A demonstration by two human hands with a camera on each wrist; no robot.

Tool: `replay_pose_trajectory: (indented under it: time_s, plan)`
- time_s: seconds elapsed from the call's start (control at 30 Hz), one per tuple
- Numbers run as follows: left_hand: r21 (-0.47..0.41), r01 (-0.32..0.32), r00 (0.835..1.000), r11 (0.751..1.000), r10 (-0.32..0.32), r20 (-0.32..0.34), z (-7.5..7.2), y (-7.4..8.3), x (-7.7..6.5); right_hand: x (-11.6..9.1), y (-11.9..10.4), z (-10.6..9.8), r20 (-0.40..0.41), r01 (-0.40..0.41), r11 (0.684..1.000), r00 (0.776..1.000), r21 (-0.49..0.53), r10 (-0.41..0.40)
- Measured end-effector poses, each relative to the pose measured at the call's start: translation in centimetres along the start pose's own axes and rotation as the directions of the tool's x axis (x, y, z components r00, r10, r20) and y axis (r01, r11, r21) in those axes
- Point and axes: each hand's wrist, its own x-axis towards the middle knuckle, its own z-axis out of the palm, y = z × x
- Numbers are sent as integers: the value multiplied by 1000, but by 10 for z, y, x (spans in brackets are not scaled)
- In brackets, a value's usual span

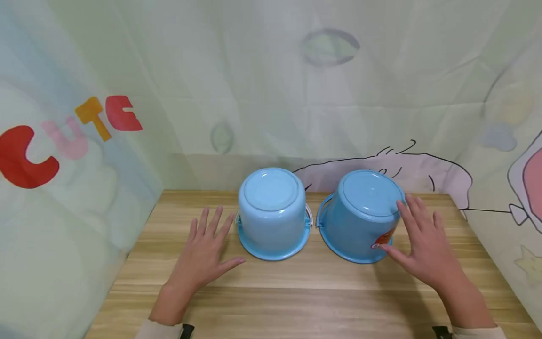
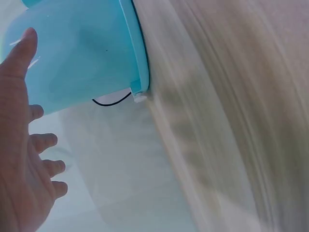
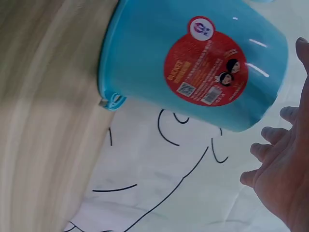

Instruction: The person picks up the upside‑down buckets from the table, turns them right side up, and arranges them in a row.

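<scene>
Two light-blue plastic buckets stand upside down side by side on the wooden table. My left hand (image 1: 205,254) hovers just left of the left bucket (image 1: 271,212), fingers spread and straight, holding nothing. To the right of the right bucket (image 1: 360,216), my right hand (image 1: 427,249) is spread with straight fingers; whether its fingertips touch the bucket cannot be told from the head view. The right wrist view shows a gap between the right hand (image 3: 285,164) and the bucket's wall. A round red label (image 3: 207,67) is stuck on the right bucket's side.
The wood-grain tabletop (image 1: 271,306) extends in front of the buckets. Behind it and at both sides hangs a pale printed cloth (image 1: 262,84) with cartoon drawings and the letters CUTE. Wire-like handles, one of them the blue handle (image 1: 323,212), lie between the buckets.
</scene>
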Motion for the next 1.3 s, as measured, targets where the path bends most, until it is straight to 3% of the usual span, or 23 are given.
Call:
replay_pose_trajectory:
  time_s: [0.17,0.6,0.93,1.17,1.3]
  plan:
    - [22,-39,999,999,39,-23,-6,1,2,4,-7,-1,6,31,999,999,-8,-31]
    - [49,-141,987,989,144,-70,-6,0,0,19,-25,8,14,207,978,978,-9,-206]
    - [62,-252,957,966,258,-135,1,-5,-3,31,-47,15,-16,343,937,939,65,-342]
    - [69,-316,938,946,322,-131,11,-11,-3,33,-57,25,63,381,920,920,94,-387]
    - [77,-358,921,930,366,-132,16,-14,-2,33,-63,32,61,422,903,902,79,-427]
